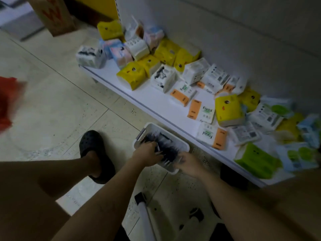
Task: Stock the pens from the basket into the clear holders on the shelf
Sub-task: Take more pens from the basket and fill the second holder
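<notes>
You're looking down at a pale beige tile floor [57, 105] with dark grout lines and small dark speckles. A low white shelf [156, 100] runs diagonally from upper middle to lower right, backed by a plain white panel [225, 32]. Tissue packs lie jumbled on it: yellow ones [131, 74], orange-and-white "Facial" packs [202, 110], a green pack [255, 161]. A brown cardboard box [53, 14] with red lettering stands top left, a yellow panel [97, 6] beside it. There's a blurred red object [8, 101] at your left edge. Light is dim.
</notes>
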